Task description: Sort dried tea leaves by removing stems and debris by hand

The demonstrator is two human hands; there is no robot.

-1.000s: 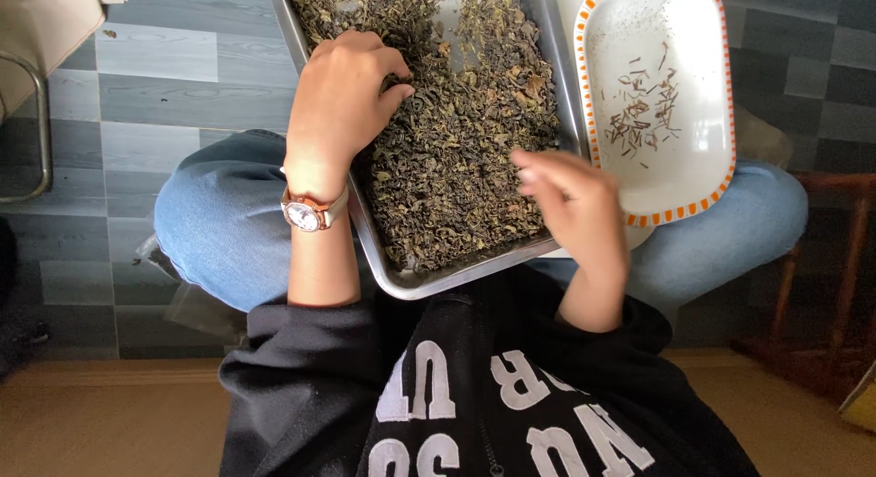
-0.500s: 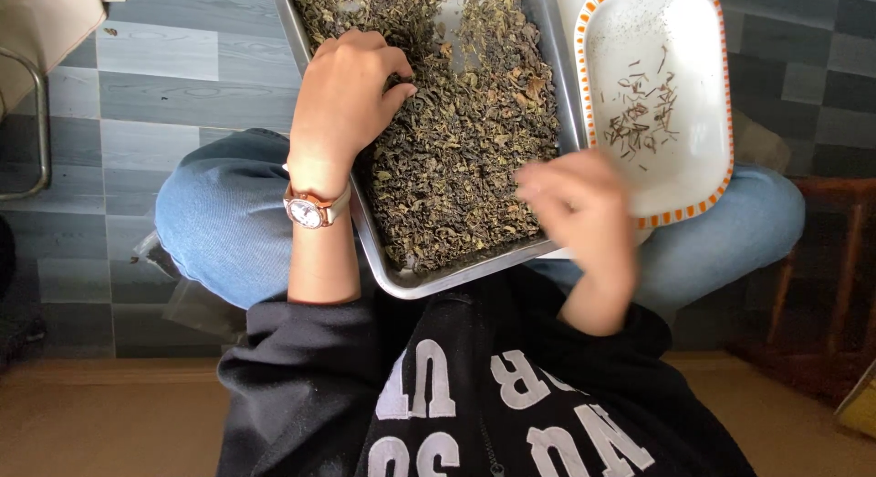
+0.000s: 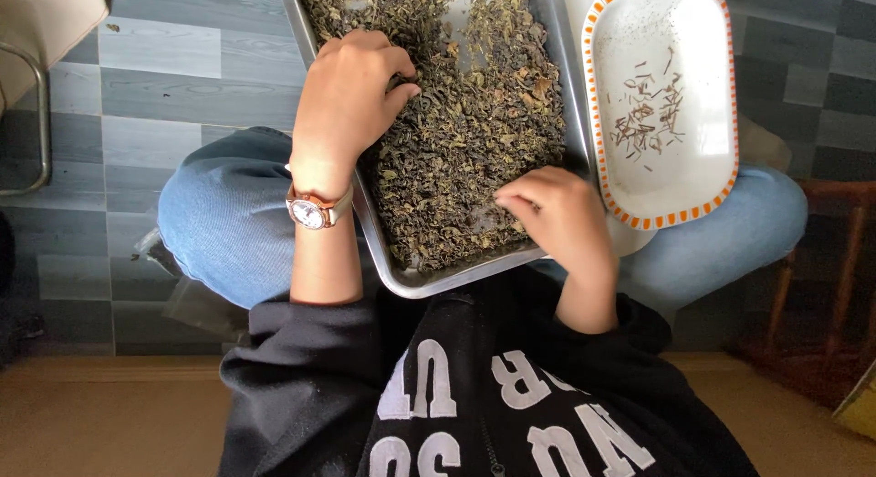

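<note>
A metal tray (image 3: 415, 278) rests on my lap, filled with dried dark green tea leaves (image 3: 465, 121). My left hand (image 3: 351, 98), with a brown-strapped watch (image 3: 310, 210) on the wrist, lies on the leaves at the tray's left side, fingers curled. My right hand (image 3: 557, 217) is at the tray's near right corner, fingertips pinched together over the leaves; what they pinch is too small to see. To the right sits a white oval dish with an orange-checked rim (image 3: 721, 180), holding a scatter of thin stems (image 3: 648, 116).
My knees in blue jeans (image 3: 219, 212) support the tray. Grey plank floor (image 3: 164, 84) lies to the left. A metal chair leg (image 3: 41, 121) stands at far left and dark red wooden furniture (image 3: 839, 258) at far right.
My right hand has moved from near the white dish leftward onto the leaves in the tray's near right corner. The left hand has barely shifted.
</note>
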